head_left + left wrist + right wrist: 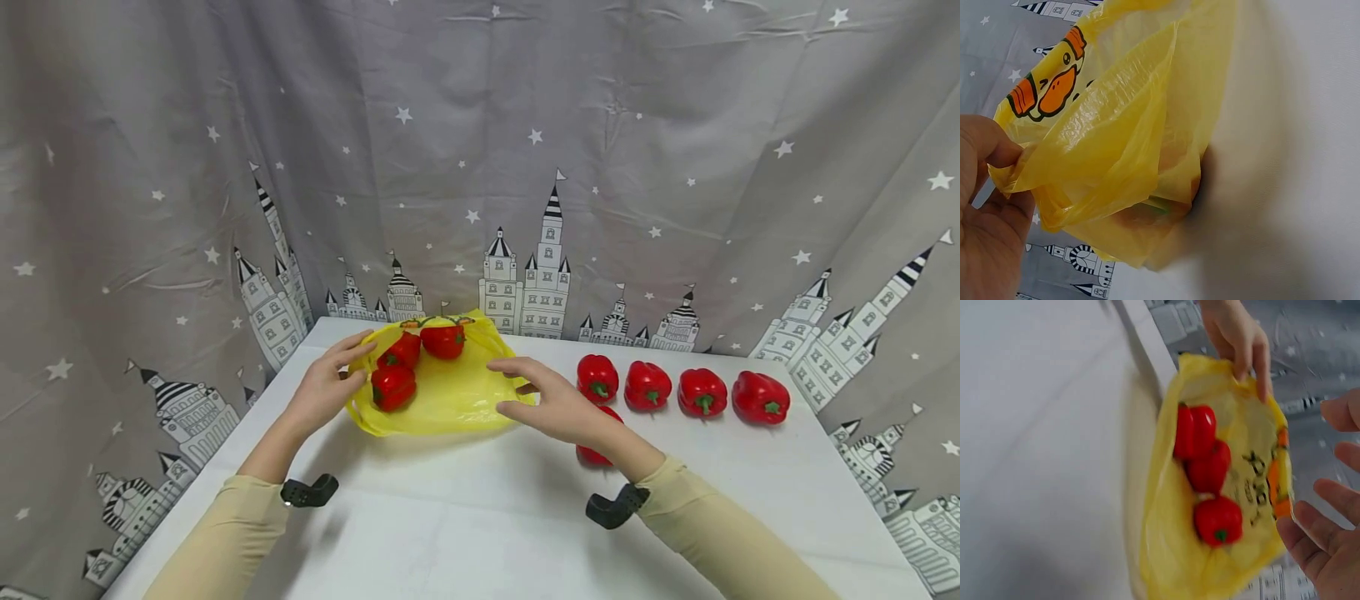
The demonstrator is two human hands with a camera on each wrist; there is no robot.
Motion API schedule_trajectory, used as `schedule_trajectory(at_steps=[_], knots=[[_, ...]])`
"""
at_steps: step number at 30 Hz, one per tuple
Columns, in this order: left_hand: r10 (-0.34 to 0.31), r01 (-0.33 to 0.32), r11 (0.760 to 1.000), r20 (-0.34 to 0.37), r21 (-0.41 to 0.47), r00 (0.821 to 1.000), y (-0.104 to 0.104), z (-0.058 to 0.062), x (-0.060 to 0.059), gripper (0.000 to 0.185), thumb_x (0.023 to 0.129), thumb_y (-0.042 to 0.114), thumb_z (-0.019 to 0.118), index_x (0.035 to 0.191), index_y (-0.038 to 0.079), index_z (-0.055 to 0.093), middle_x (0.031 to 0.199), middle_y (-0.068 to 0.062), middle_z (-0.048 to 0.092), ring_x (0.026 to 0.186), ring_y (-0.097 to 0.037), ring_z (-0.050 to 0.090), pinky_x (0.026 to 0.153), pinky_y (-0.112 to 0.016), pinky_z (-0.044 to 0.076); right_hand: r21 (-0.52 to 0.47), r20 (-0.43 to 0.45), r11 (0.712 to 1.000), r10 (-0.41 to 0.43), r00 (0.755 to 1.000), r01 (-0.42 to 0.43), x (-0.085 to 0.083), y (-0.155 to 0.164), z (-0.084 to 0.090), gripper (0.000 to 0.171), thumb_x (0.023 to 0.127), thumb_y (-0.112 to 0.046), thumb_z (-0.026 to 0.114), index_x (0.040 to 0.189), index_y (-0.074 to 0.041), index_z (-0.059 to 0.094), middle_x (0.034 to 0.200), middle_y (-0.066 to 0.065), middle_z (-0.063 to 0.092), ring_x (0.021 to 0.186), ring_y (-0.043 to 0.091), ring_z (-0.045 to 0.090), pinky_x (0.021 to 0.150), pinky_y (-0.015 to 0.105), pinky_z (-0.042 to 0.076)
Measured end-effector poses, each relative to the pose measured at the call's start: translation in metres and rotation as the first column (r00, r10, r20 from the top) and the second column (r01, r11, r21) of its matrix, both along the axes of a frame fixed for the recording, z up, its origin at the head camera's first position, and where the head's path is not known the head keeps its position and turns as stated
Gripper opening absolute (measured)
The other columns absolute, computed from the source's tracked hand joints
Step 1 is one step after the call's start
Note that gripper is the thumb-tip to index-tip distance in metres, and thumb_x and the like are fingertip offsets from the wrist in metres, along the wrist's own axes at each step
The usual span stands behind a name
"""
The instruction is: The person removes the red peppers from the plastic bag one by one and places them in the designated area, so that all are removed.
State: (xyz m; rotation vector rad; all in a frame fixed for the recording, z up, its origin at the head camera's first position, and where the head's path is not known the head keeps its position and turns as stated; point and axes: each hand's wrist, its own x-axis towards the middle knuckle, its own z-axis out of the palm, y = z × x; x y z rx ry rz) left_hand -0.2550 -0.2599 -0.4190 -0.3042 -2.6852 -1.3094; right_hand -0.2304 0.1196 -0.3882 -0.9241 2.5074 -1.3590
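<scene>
A yellow plastic bag (450, 396) lies open on the white table (480, 517), holding three red peppers (393, 387). My left hand (337, 379) pinches the bag's left rim; the left wrist view shows thumb and fingers (994, 165) clamped on the yellow film (1122, 144) with its duck print. My right hand (528, 392) hovers at the bag's right rim with fingers spread. In the right wrist view these fingers (1329, 519) stand just off the bag's edge (1272, 487), holding nothing, and the peppers (1210, 469) lie inside.
Several more red peppers (647, 385) stand in a row right of the bag, and one (596, 454) is partly hidden behind my right wrist. A grey star-and-castle curtain (480, 167) hangs close behind the table. The table's front half is bare.
</scene>
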Motion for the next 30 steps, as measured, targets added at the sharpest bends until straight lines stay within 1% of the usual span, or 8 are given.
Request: schedule_trajectory(at_steps=[4, 7, 10, 13, 17, 22, 26, 30], knots=[[0.004, -0.004, 1.0, -0.015, -0.002, 1.0, 0.001, 0.002, 0.001, 0.05, 0.099, 0.005, 0.054, 0.148, 0.003, 0.053, 0.163, -0.003, 0.035, 0.144, -0.033, 0.039, 0.108, -0.054, 0.043, 0.023, 0.023, 1.0, 0.016, 1.0, -0.017, -0.007, -0.03, -0.005, 0.058, 0.094, -0.033, 0.071, 0.148, -0.026, 0.053, 0.147, -0.006, 0.052, 0.131, 0.021, 0.049, 0.107, 0.043, 0.046], [0.01, -0.01, 1.0, -0.023, -0.006, 1.0, 0.002, 0.003, 0.001, 0.05, 0.098, 0.003, 0.054, 0.148, 0.002, 0.053, 0.163, -0.004, 0.035, 0.143, -0.034, 0.04, 0.107, -0.053, 0.045, 0.023, 0.029, 0.999, 0.023, 0.999, -0.024, -0.015, -0.05, -0.012, 0.057, 0.094, -0.035, 0.07, 0.148, -0.025, 0.054, 0.149, -0.004, 0.051, 0.133, 0.022, 0.049, 0.107, 0.044, 0.046], [0.017, -0.017, 1.0, -0.031, -0.01, 0.999, 0.003, 0.003, 0.0, 0.049, 0.098, 0.003, 0.054, 0.147, 0.002, 0.054, 0.163, -0.004, 0.036, 0.143, -0.033, 0.041, 0.107, -0.053, 0.045, 0.02, 0.038, 1.0, 0.018, 0.999, -0.019, -0.022, -0.069, -0.019, 0.058, 0.094, -0.037, 0.069, 0.149, -0.025, 0.054, 0.15, 0.0, 0.051, 0.133, 0.024, 0.049, 0.107, 0.047, 0.046], [0.016, -0.016, 1.0, -0.034, -0.01, 0.999, 0.004, 0.004, 0.001, 0.049, 0.098, 0.004, 0.054, 0.147, 0.001, 0.054, 0.162, -0.004, 0.037, 0.143, -0.033, 0.041, 0.106, -0.052, 0.046, 0.028, 0.041, 1.0, 0.003, 0.999, -0.004, -0.028, -0.085, -0.025, 0.059, 0.093, -0.038, 0.069, 0.149, -0.024, 0.053, 0.15, 0.001, 0.051, 0.134, 0.028, 0.05, 0.106, 0.047, 0.047], [0.013, -0.013, 1.0, -0.032, -0.014, 0.999, 0.004, 0.004, 0.002, 0.049, 0.098, 0.005, 0.054, 0.147, 0.001, 0.054, 0.162, -0.004, 0.037, 0.143, -0.033, 0.04, 0.106, -0.052, 0.046, 0.043, 0.045, 0.999, -0.026, 0.999, 0.025, -0.036, -0.101, -0.031, 0.059, 0.093, -0.037, 0.069, 0.148, -0.023, 0.054, 0.15, 0.001, 0.052, 0.134, 0.032, 0.05, 0.105, 0.045, 0.047], [0.018, -0.019, 1.0, -0.018, -0.02, 1.0, 0.003, 0.003, 0.003, 0.049, 0.098, 0.006, 0.054, 0.147, 0.002, 0.054, 0.162, -0.004, 0.036, 0.144, -0.032, 0.04, 0.107, -0.053, 0.045, 0.035, 0.057, 0.998, -0.058, 0.997, 0.056, -0.048, -0.115, -0.037, 0.06, 0.094, -0.036, 0.071, 0.148, -0.018, 0.054, 0.149, 0.0, 0.053, 0.132, 0.031, 0.052, 0.106, 0.046, 0.046], [0.022, -0.022, 1.0, -0.025, -0.021, 0.999, 0.002, 0.003, 0.005, 0.049, 0.098, 0.006, 0.054, 0.147, 0.001, 0.054, 0.162, -0.004, 0.037, 0.144, -0.032, 0.04, 0.107, -0.053, 0.045, 0.023, 0.077, 0.996, -0.092, 0.993, 0.09, -0.057, -0.126, -0.041, 0.064, 0.092, -0.038, 0.073, 0.148, -0.014, 0.054, 0.149, 0.003, 0.054, 0.131, 0.032, 0.052, 0.107, 0.044, 0.046], [0.017, -0.018, 1.0, -0.033, -0.018, 0.999, 0.003, 0.002, 0.005, 0.048, 0.098, 0.004, 0.055, 0.147, 0.001, 0.054, 0.162, -0.004, 0.037, 0.143, -0.032, 0.04, 0.105, -0.053, 0.046, 0.019, 0.104, 0.992, -0.127, 0.986, 0.126, -0.064, -0.14, -0.047, 0.066, 0.091, -0.039, 0.075, 0.147, -0.012, 0.054, 0.149, 0.007, 0.054, 0.133, 0.033, 0.051, 0.109, 0.046, 0.044]])
